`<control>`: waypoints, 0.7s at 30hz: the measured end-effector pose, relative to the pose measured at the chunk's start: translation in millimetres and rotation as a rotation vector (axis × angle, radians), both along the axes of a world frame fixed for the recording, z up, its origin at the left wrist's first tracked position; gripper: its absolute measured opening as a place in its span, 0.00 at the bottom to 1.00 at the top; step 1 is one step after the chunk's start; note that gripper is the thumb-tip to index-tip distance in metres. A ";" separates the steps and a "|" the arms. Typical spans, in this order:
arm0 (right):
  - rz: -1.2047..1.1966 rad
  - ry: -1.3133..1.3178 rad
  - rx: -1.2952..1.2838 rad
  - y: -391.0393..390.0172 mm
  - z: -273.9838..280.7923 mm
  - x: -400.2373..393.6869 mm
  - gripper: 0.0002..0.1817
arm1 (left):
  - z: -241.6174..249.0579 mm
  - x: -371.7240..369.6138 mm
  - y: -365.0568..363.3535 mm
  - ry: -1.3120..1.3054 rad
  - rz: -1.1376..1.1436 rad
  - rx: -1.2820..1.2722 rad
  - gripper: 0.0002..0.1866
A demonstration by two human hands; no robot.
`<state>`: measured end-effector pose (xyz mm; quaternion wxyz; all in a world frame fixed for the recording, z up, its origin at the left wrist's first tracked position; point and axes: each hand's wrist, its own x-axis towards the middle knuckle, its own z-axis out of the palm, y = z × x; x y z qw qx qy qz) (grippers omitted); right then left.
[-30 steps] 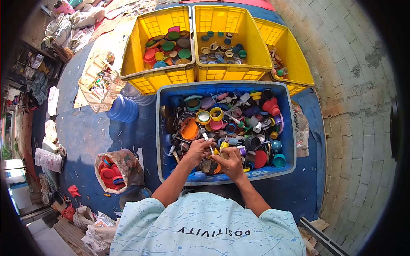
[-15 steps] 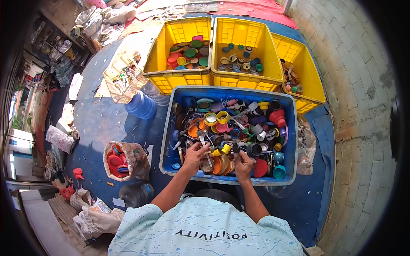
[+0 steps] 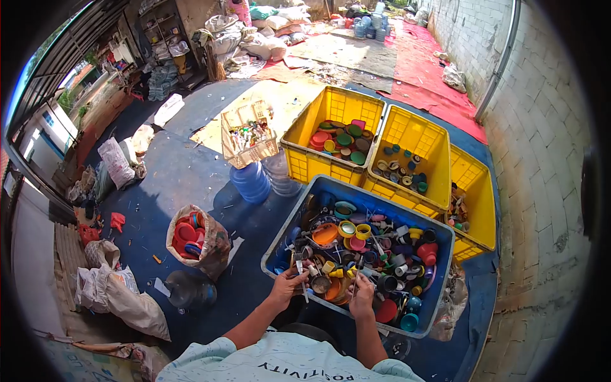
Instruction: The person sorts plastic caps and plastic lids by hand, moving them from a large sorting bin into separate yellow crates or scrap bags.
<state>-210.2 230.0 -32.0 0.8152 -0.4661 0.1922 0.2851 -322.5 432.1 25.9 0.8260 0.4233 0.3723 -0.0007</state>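
A blue crate [image 3: 289, 230] full of mixed plastic caps, lids and pump tops lies right in front of me. My left hand [image 3: 287, 285] is over its near left corner, fingers closed on a white pump top [image 3: 300, 266] whose thin tube hangs down. Near the middle of the crate's front side, my right hand [image 3: 362, 297] pinches a slim piece with a dark upper end; its exact kind is too small to tell. Around both hands lie an orange lid [image 3: 325, 233], yellow rings [image 3: 363, 231], a red lid [image 3: 386, 311] and a red bottle-shaped piece [image 3: 427, 253].
Three yellow crates [image 3: 328, 167] with sorted caps stand beyond the blue one. To the left are a sack [image 3: 216, 247] of red lids, a clear jug [image 3: 189, 290], and a basket [image 3: 245, 153] above blue water bottles [image 3: 250, 183]. A block wall [image 3: 541, 210] runs along the right.
The camera view has tilted up and turned, so the crates appear lower and farther right. My left hand still holds the white pump top; my right hand stays pinched over the crate's front.
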 end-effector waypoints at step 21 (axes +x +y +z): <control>0.236 -0.174 0.124 141.9 49.2 -98.3 0.14 | -3.9 -155.2 95.3 -0.111 0.317 -0.074 0.13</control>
